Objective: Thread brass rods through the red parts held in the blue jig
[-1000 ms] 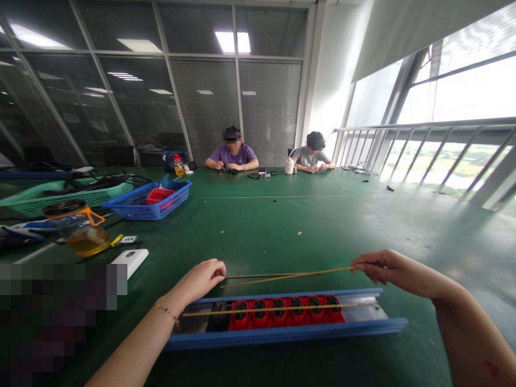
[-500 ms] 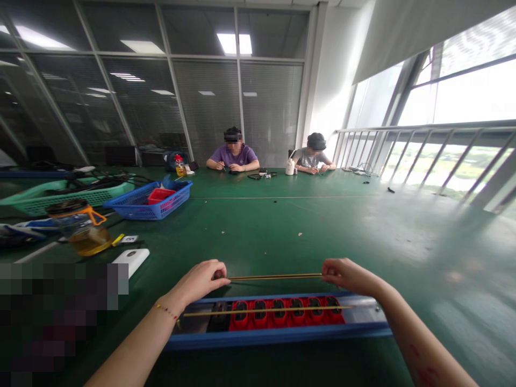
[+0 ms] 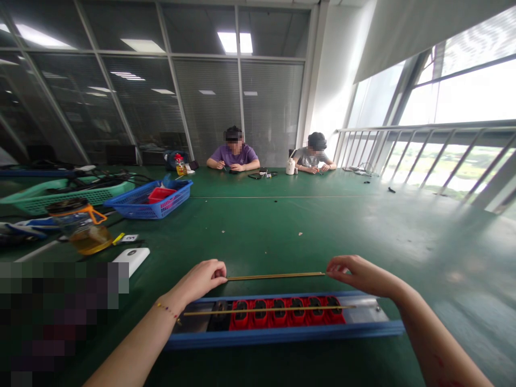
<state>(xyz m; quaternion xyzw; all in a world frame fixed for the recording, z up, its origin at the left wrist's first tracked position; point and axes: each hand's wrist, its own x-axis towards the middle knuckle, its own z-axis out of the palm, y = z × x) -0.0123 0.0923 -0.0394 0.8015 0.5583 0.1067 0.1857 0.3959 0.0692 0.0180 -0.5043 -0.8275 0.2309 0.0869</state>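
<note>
My left hand [image 3: 212, 274] is closed in a pinch on the left end of thin brass-coloured strips [image 3: 276, 277], held level above the table. Just past their right end, my right hand [image 3: 344, 267] is off them, its fingers loosely curled and apart. Below both hands lies a long blue housing [image 3: 282, 339] with a silvery inside. Several red socket modules [image 3: 260, 321] with black centres sit in it in a row, and a black part [image 3: 220, 317] is at their left. Another brass-coloured strip [image 3: 278, 309] runs lengthwise over the modules.
On the left of the green table [image 3: 258, 226] are a blue basket [image 3: 161, 207] with a red box, a green basket [image 3: 72, 193] with cables, a jar [image 3: 86, 236] of amber liquid and a white device [image 3: 135, 263]. Two people [image 3: 233, 153] sit opposite. The lower left corner is pixelated.
My right hand has let go of the strips' right end and moved slightly right, uncovering that end. My left hand has stayed at the left end.
</note>
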